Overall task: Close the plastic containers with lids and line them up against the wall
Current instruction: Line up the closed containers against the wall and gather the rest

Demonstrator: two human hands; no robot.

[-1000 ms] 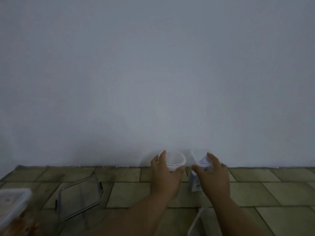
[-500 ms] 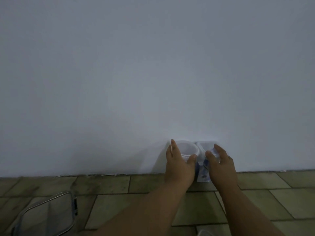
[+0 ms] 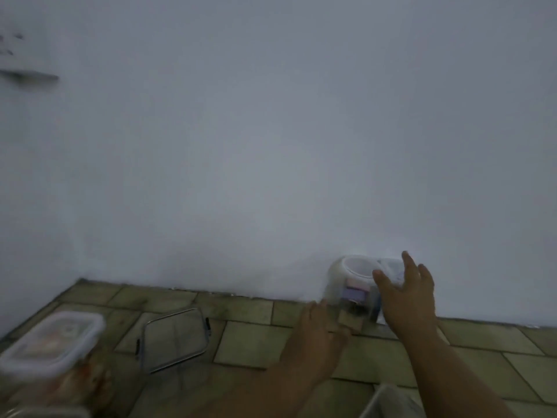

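Task things: a round clear container (image 3: 355, 271) and a second container (image 3: 390, 265) stand side by side, touching the wall (image 3: 271, 146) at the right; blur hides whether their lids sit fully down.
Left grip: the left hand (image 3: 316, 333) hovers low over the tiled floor (image 3: 250, 342), just in front of the round container, fingers relaxed and holding nothing.
Right grip: the right hand (image 3: 405, 297) is wide, fingers spread, in front of the second container; contact cannot be told.
Left to do: a loose clip lid (image 3: 174, 339) lies flat well to the left, a lidded rectangular container (image 3: 51, 342) sits nearer the camera, and another container's rim (image 3: 388, 399) shows at the bottom edge.
Main risk: the spread right fingers could catch the second container, tip it or drag it off the wall.
Second risk: these light tubs would likely slide on smooth tile, so a nudge from either wrist may break the line.
Third risk: a sweep left for the lid could knock the near container.
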